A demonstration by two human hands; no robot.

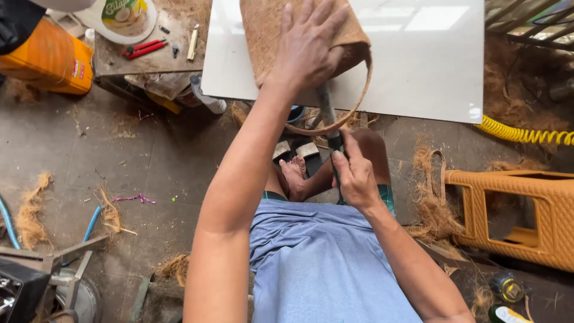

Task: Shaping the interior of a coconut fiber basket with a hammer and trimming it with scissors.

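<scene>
Showing brown in the coir sheet [263,30] at upper centre, glossy white in the board [418,60] beneath it. Glowing orange in the container [51,60] at upper left, red in the plier handles [143,48] nearby. Coiling bright yellow in the hose [526,134] at right, weaving orange-tan in the stool [538,209] below. Spreading pale blue in the shirt [323,263] at bottom centre.

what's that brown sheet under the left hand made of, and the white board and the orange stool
Brown sheet: looks like matted coconut-type fibre, rough and fuzzy; similar loose fibre litters the floor. White board: glossy, reflecting ceiling lights, perhaps glazed tile or laminate. Orange stool: seemingly moulded plastic with a woven-look pattern.
</scene>
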